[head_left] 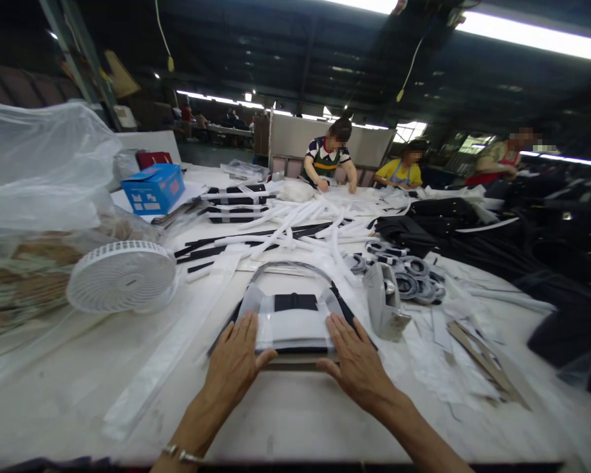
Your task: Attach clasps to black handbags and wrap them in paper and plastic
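A folded black and white collar piece point(295, 323), wrapped in clear plastic, lies on the white table point(295, 414) in front of me. My left hand point(234, 361) lies flat on its left edge, fingers stretched out and thumb under the near edge. My right hand point(357, 360) presses flat on its right edge, fingers together and extended. Neither hand grips anything. A curved grey band point(290, 266) arches just behind the piece.
A grey tape dispenser point(384, 302) stands right of the piece, rolls of tape point(414, 279) behind it. A white fan point(123, 276) and plastic bags point(39, 171) sit left. White strips point(300, 226), a blue box point(153, 189), dark garments point(473, 230), and three people fill the far side.
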A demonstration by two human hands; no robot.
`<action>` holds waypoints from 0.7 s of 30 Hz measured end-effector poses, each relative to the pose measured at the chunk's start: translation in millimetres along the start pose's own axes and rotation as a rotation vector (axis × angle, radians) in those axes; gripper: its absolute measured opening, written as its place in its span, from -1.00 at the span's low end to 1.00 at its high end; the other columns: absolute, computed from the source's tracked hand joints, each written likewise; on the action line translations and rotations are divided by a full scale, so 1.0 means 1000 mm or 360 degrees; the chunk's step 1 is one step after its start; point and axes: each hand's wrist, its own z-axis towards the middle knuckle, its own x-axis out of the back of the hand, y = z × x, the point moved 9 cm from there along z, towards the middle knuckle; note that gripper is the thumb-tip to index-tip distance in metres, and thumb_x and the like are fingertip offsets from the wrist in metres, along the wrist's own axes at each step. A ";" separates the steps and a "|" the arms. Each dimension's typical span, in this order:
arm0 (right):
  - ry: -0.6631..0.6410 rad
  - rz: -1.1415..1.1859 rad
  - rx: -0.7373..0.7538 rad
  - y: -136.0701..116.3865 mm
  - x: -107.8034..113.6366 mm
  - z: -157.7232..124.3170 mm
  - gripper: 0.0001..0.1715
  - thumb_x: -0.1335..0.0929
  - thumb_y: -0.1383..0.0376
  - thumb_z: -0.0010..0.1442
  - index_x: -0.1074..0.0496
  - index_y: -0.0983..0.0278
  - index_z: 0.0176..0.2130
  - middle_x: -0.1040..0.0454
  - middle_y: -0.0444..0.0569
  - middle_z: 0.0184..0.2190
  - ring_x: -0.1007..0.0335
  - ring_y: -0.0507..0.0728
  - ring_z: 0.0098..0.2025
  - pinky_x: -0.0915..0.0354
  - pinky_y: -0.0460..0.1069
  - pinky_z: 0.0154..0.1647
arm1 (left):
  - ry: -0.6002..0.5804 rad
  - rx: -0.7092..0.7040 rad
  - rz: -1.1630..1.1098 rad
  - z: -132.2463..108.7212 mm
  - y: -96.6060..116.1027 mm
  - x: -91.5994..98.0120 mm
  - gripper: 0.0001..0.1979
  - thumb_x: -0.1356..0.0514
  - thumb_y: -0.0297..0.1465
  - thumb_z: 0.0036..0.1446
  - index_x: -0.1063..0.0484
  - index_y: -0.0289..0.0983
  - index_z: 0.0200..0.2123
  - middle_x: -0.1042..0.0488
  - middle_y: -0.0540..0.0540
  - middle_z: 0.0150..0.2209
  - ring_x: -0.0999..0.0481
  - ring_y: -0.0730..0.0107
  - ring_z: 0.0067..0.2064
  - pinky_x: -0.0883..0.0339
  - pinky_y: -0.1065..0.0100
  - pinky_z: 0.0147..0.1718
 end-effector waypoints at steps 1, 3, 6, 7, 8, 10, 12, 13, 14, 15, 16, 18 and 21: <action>-0.0053 0.0030 -0.0019 0.002 -0.001 0.000 -0.14 -0.21 -0.13 0.29 -0.16 0.43 0.28 -0.20 0.20 0.27 -0.08 0.33 0.30 0.04 0.27 0.31 | -0.0013 0.0001 0.0006 -0.001 0.001 -0.002 -0.33 0.01 -0.01 0.26 -0.27 -0.42 0.20 -0.32 -0.35 0.20 -0.34 0.01 0.20 -0.25 0.00 0.14; -0.0166 0.0094 -0.0063 0.006 0.003 0.007 -0.20 -0.16 -0.13 0.32 -0.20 0.38 0.27 -0.24 0.16 0.24 -0.14 0.30 0.28 -0.02 0.26 0.29 | -0.0016 -0.0009 0.0028 -0.003 0.003 -0.002 -0.31 0.04 0.02 0.26 -0.27 -0.42 0.20 -0.31 -0.35 0.21 -0.34 0.00 0.20 -0.25 -0.02 0.13; -0.0249 0.0135 -0.0104 0.007 0.021 0.034 -0.26 -0.08 -0.08 0.38 -0.22 0.36 0.26 -0.25 0.15 0.24 -0.13 0.27 0.28 0.00 0.26 0.30 | 0.0023 -0.0023 0.0040 -0.003 0.004 -0.001 -0.29 0.06 0.04 0.25 -0.25 -0.43 0.20 -0.31 -0.36 0.21 -0.34 -0.01 0.20 -0.26 -0.05 0.11; -0.0249 0.0134 -0.0092 0.005 0.026 0.047 -0.25 -0.07 -0.07 0.39 -0.21 0.39 0.26 -0.23 0.16 0.25 -0.10 0.27 0.30 0.03 0.26 0.31 | 0.0038 -0.0023 0.0041 -0.003 0.003 0.000 -0.28 0.07 0.04 0.25 -0.25 -0.43 0.20 -0.31 -0.36 0.21 -0.34 -0.01 0.20 -0.26 -0.04 0.11; -0.0246 0.0133 -0.0070 0.002 0.030 0.060 -0.25 -0.06 -0.07 0.39 -0.19 0.41 0.27 -0.20 0.18 0.27 -0.06 0.27 0.32 0.06 0.26 0.32 | 0.0050 -0.0022 0.0045 -0.003 0.003 0.000 -0.28 0.07 0.04 0.25 -0.25 -0.43 0.21 -0.30 -0.36 0.21 -0.34 -0.01 0.20 -0.25 -0.04 0.12; -0.0259 0.0142 -0.0033 -0.001 0.028 0.085 -0.24 -0.06 -0.05 0.40 -0.16 0.44 0.28 -0.15 0.19 0.29 0.01 0.27 0.35 0.10 0.26 0.33 | 0.0066 -0.0017 0.0063 -0.003 0.003 0.001 -0.28 0.10 0.05 0.26 -0.24 -0.42 0.21 -0.30 -0.36 0.21 -0.33 0.00 0.21 -0.25 -0.02 0.12; -0.0303 0.0139 -0.0040 0.004 0.014 0.103 -0.26 -0.07 -0.04 0.40 -0.16 0.44 0.28 -0.14 0.21 0.29 0.04 0.28 0.35 0.14 0.27 0.34 | 0.0068 -0.0016 0.0088 -0.004 0.003 0.001 -0.26 0.14 0.05 0.27 -0.24 -0.44 0.21 -0.30 -0.36 0.22 -0.34 0.01 0.21 -0.25 -0.01 0.12; -0.0342 0.0126 -0.0061 0.010 0.003 0.108 -0.27 -0.08 -0.03 0.40 -0.17 0.43 0.28 -0.15 0.22 0.29 0.04 0.29 0.35 0.15 0.29 0.34 | 0.0062 -0.0016 0.0097 -0.004 0.003 0.000 -0.25 0.15 0.06 0.27 -0.24 -0.45 0.21 -0.29 -0.36 0.22 -0.33 0.01 0.21 -0.25 0.00 0.12; -0.0393 0.0113 -0.0087 0.017 -0.010 0.110 -0.29 -0.09 -0.03 0.40 -0.19 0.41 0.27 -0.16 0.21 0.28 0.04 0.30 0.35 0.16 0.32 0.33 | 0.0057 -0.0017 0.0101 -0.005 0.004 0.000 -0.23 0.17 0.07 0.27 -0.23 -0.46 0.21 -0.28 -0.36 0.22 -0.33 0.01 0.21 -0.25 0.00 0.12; -0.0450 0.0107 -0.0112 0.024 -0.023 0.110 -0.31 -0.09 -0.03 0.40 -0.21 0.39 0.26 -0.18 0.19 0.28 0.04 0.32 0.35 0.15 0.33 0.33 | 0.0051 -0.0015 0.0101 -0.005 0.005 0.000 -0.22 0.17 0.08 0.26 -0.23 -0.47 0.21 -0.28 -0.36 0.23 -0.33 0.01 0.21 -0.25 0.00 0.12; -0.0508 0.0109 -0.0134 0.031 -0.035 0.107 -0.33 -0.09 -0.02 0.40 -0.23 0.36 0.25 -0.20 0.17 0.27 0.05 0.32 0.35 0.14 0.35 0.32 | 0.0047 -0.0008 0.0096 -0.005 0.005 -0.001 -0.21 0.17 0.09 0.25 -0.22 -0.47 0.21 -0.27 -0.37 0.23 -0.32 0.01 0.22 -0.25 0.00 0.12; -0.0599 0.0141 -0.0166 0.041 -0.055 0.100 -0.35 -0.09 -0.01 0.40 -0.23 0.34 0.25 -0.19 0.11 0.28 0.11 0.33 0.37 0.13 0.35 0.31 | 0.0036 0.0007 0.0077 -0.006 0.006 -0.002 -0.20 0.14 0.09 0.25 -0.21 -0.48 0.22 -0.26 -0.38 0.23 -0.31 0.00 0.22 -0.24 0.00 0.13; -0.0662 0.0202 -0.0196 0.048 -0.066 0.094 -0.32 -0.09 0.00 0.40 -0.18 0.39 0.27 -0.12 0.09 0.32 0.21 0.31 0.40 0.17 0.33 0.34 | 0.0018 0.0021 0.0044 -0.006 0.005 -0.003 -0.21 0.11 0.08 0.25 -0.21 -0.49 0.22 -0.26 -0.39 0.23 -0.31 -0.01 0.22 -0.23 -0.02 0.14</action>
